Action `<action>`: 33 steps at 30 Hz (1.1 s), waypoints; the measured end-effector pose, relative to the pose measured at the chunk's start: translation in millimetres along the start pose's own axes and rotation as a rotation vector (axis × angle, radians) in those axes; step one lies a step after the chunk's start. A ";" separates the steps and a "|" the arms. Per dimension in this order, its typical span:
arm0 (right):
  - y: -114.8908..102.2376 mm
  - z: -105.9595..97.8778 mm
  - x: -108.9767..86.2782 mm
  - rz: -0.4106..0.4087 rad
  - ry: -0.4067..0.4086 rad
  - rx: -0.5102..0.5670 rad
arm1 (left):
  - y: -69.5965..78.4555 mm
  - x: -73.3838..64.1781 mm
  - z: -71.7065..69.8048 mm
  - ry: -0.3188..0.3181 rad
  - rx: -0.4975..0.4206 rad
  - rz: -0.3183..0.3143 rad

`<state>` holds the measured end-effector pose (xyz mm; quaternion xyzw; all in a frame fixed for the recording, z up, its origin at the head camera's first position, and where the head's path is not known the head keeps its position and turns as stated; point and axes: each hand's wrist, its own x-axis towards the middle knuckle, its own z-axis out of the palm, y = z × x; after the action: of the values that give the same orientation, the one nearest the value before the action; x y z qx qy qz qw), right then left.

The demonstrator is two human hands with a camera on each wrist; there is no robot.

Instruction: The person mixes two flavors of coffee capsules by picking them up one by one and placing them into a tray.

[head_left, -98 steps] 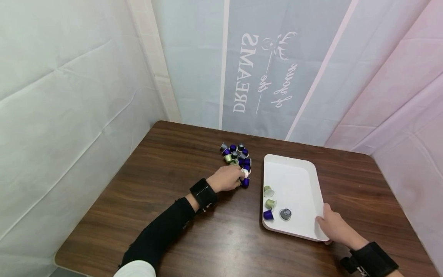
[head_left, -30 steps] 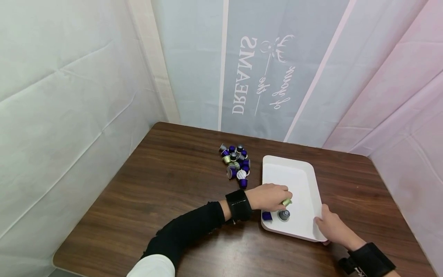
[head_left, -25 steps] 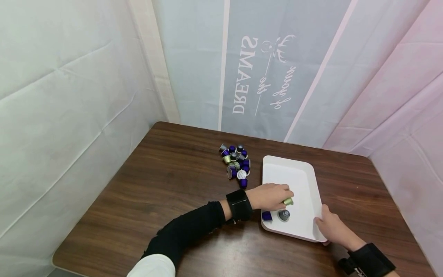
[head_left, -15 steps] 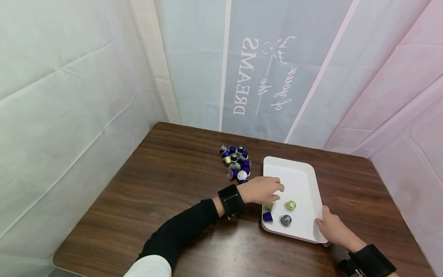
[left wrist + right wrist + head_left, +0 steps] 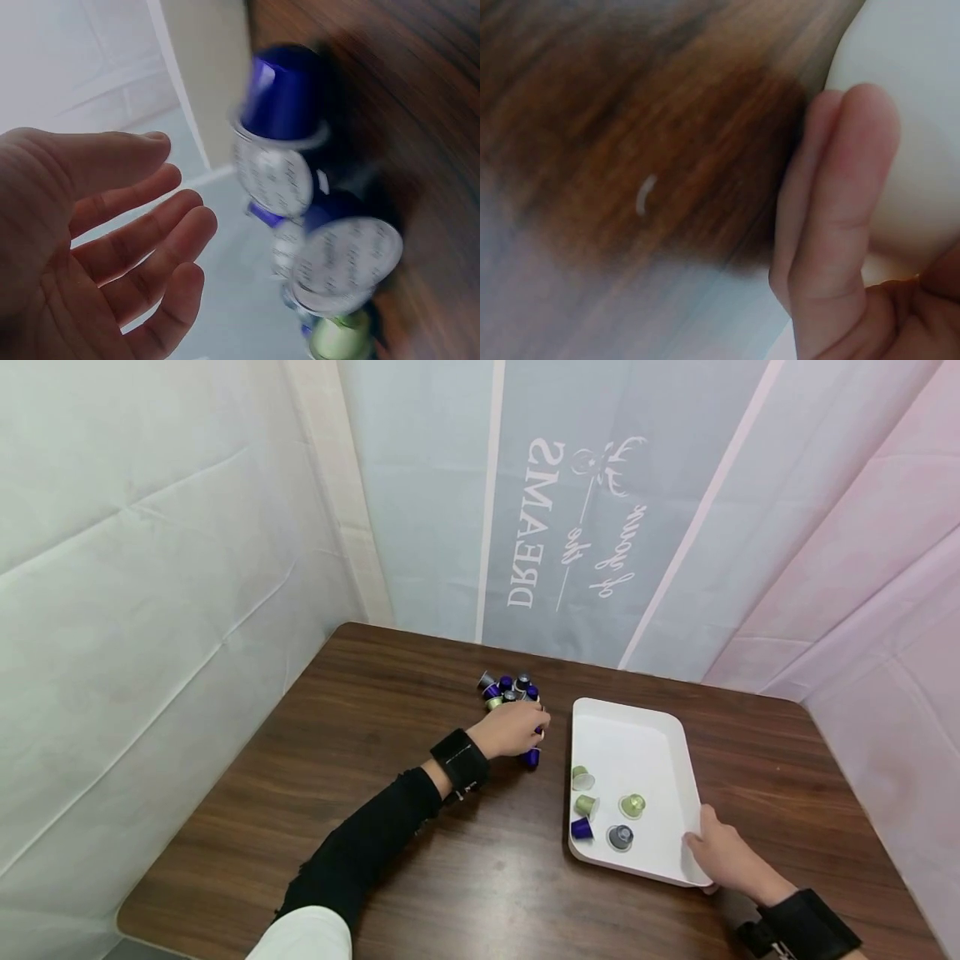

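Observation:
My left hand (image 5: 510,728) is over the pile of coffee capsules, hiding part of it in the head view. The left wrist view shows its fingers loosely bent with nothing between them, beside a blue capsule (image 5: 283,94) and a green capsule (image 5: 341,337). My right hand (image 5: 723,852) grips the near right corner of the white tray (image 5: 637,735), thumb over the rim and fingers outside. Along the tray's left side lie two green capsules (image 5: 586,805) and a blue capsule (image 5: 581,829). A grey capsule (image 5: 620,837) and another green capsule (image 5: 632,806) stand rim down nearby.
The brown wooden table (image 5: 360,718) carries the pile and the tray, with a short gap between them. A printed curtain (image 5: 420,527) hangs behind its far edge, and pale cloth (image 5: 150,610) rises on the left.
My left hand let go of a green capsule inside the tray, then moved back left to the pile. That capsule now stands behind the grey one. The right hand keeps its grip on the tray.

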<state>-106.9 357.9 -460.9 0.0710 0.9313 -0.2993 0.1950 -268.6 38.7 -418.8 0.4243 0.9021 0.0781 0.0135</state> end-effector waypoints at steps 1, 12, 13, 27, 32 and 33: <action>0.1 0.2 0.1 0.001 0.002 -0.003 | -2.4 -0.4 1.3 -0.006 0.011 -0.007; 3.1 0.1 1.5 0.009 -0.002 0.004 | -11.7 1.7 20.8 -0.050 0.049 -0.035; 3.2 0.2 1.7 0.009 -0.001 0.004 | -11.8 2.1 21.3 -0.052 0.049 -0.035; 0.9 0.5 0.4 0.004 0.006 -0.005 | -11.4 4.1 29.7 -0.099 0.083 -0.006; 1.0 -0.3 1.2 0.031 -0.011 -0.005 | -11.0 4.1 32.9 -0.097 0.067 -0.011; 1.0 -0.4 1.3 0.031 -0.012 -0.005 | -11.1 4.2 33.2 -0.094 0.063 -0.012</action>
<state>-107.9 359.0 -461.7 0.0832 0.9297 -0.2943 0.2052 -276.7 39.2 -453.1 0.4221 0.9050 0.0294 0.0431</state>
